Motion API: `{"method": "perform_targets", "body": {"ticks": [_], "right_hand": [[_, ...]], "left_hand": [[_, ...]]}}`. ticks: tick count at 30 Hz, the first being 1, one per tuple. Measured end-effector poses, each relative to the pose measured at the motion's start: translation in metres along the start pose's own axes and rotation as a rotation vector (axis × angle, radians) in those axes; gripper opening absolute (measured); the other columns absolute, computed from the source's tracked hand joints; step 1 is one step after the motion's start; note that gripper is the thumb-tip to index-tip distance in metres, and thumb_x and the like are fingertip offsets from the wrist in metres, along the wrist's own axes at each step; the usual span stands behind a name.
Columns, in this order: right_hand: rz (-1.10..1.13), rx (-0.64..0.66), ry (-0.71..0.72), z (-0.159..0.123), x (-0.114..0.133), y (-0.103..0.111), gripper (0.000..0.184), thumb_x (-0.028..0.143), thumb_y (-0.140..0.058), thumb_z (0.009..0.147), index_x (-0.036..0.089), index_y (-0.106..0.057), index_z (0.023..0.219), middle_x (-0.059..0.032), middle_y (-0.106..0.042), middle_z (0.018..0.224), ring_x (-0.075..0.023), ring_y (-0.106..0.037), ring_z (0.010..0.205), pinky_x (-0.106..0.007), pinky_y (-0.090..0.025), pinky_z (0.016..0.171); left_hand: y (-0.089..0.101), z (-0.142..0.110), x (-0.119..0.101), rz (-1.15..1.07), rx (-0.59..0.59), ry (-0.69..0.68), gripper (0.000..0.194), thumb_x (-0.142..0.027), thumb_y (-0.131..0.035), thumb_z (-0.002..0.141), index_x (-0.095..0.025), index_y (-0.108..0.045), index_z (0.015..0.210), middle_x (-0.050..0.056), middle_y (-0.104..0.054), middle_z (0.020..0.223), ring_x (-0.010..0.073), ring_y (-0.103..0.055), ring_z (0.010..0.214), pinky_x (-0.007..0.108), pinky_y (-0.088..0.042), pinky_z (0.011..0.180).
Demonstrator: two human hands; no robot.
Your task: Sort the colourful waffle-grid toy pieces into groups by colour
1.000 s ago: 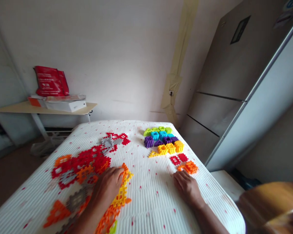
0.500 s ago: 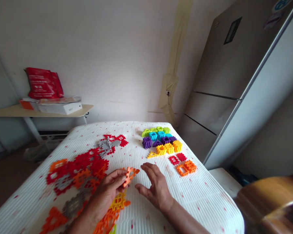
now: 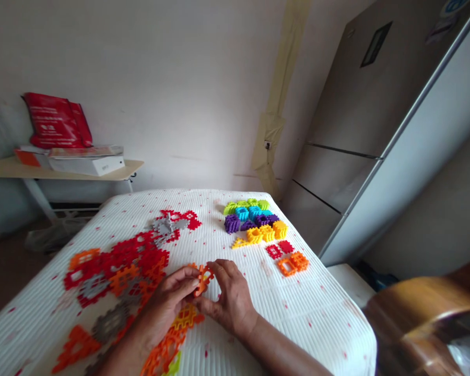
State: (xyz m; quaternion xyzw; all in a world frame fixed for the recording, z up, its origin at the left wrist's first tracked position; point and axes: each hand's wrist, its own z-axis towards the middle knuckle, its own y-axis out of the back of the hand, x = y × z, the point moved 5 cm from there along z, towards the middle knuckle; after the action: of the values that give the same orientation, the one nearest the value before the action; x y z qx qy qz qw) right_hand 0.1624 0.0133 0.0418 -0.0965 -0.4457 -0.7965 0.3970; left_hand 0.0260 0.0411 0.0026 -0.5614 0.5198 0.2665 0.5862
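My left hand (image 3: 168, 303) and my right hand (image 3: 227, 297) meet near the middle of the white ribbed table (image 3: 317, 313). Both pinch one small orange lattice piece (image 3: 202, 278), held just above the cloth. Under my left wrist lie yellow and orange lattice pieces (image 3: 176, 326). To the left spreads a loose heap of red, orange and grey pieces (image 3: 121, 266).
Sorted pieces sit at the far right of the table: green, blue and purple stacks (image 3: 248, 213), yellow ones (image 3: 264, 232), red squares (image 3: 280, 249), orange squares (image 3: 293, 263). A fridge (image 3: 376, 146) stands right; a side shelf with a red bag (image 3: 55, 128) is left. A wooden chair (image 3: 423, 313) is near right.
My left hand lifted an orange piece off the heap. My right hand left the orange squares at the right, crossed to the middle and closed on the same piece.
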Motion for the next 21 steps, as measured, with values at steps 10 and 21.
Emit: {"method": "perform_targets", "body": {"ticks": [10,21], "right_hand": [[-0.125,0.104,-0.121,-0.007,-0.021,0.015,0.050,0.028,-0.068,0.063,0.018,-0.054,0.109,-0.0095,-0.058,0.104,-0.0244,-0.054,0.096,-0.037,-0.047,0.082],[-0.537,0.070,-0.400,-0.057,-0.101,0.080,0.031,0.016,-0.059,0.068,0.019,-0.062,0.098,-0.0101,-0.064,0.100,-0.0254,-0.060,0.096,-0.036,-0.050,0.083]], "left_hand": [[0.015,0.005,-0.005,0.380,-0.158,-0.127,0.035,-0.049,-0.069,0.065,-0.019,-0.064,0.082,0.005,-0.070,0.079,0.0211,-0.065,0.080,0.031,-0.050,0.076],[0.023,-0.012,-0.033,0.343,-0.380,-0.177,0.036,-0.053,-0.069,0.061,-0.023,-0.062,0.079,0.003,-0.072,0.078,0.0246,-0.067,0.081,0.031,-0.053,0.067]]}}
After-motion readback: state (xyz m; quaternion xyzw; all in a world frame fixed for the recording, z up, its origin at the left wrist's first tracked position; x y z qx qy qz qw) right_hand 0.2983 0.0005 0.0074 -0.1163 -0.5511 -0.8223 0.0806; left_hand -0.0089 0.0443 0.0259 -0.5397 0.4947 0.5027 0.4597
